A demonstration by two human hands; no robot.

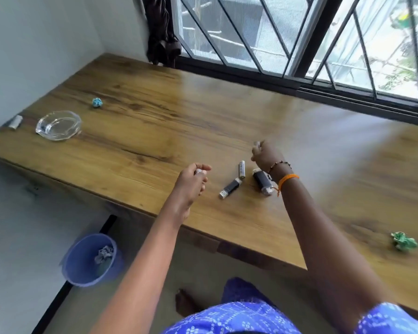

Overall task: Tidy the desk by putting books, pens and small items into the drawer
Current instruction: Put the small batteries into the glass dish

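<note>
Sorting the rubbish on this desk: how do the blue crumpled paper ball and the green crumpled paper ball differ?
The blue crumpled paper ball looks smaller and tighter; the green crumpled paper ball looks bigger and looser. The blue one lies far left by the clear glass ashtray; the green one lies near the desk's right front edge. Both rest untouched on the wooden desk.

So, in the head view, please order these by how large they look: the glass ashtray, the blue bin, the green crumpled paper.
1. blue bin
2. glass ashtray
3. green crumpled paper

The bin stands on the floor and the others lie on the desk, so this is apparent size only.
</note>
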